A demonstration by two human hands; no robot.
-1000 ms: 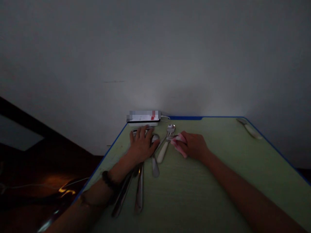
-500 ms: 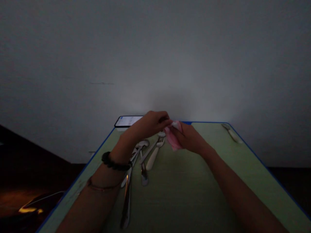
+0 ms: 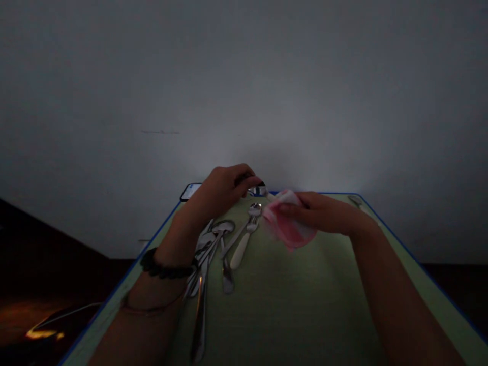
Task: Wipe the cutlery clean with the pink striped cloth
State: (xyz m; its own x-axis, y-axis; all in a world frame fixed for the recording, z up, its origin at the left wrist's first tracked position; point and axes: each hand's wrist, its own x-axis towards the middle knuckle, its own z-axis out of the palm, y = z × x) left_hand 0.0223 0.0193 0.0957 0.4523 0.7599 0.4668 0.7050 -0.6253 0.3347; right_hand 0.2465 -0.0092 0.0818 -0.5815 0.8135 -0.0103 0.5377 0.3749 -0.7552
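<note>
My left hand point(image 3: 224, 187) is raised above the green table point(image 3: 290, 300), its fingers pinched on the bowl end of a small metal spoon point(image 3: 258, 191). My right hand point(image 3: 324, 213) grips a pink and white cloth point(image 3: 286, 225) that is wrapped round the spoon's other end. Both hands meet over the far middle of the table. Under my left wrist lies a heap of several spoons and forks point(image 3: 221, 244), one with a white handle point(image 3: 239, 251).
A phone point(image 3: 189, 191) lies at the table's far left corner, partly hidden by my left hand. One more white-handled utensil point(image 3: 360, 203) rests at the far right edge. A long utensil point(image 3: 199, 325) reaches toward the near edge. The room is dim.
My left hand left the heap and lifted a spoon. My right hand rose with the cloth and closed it round the spoon, then drew to the right.
</note>
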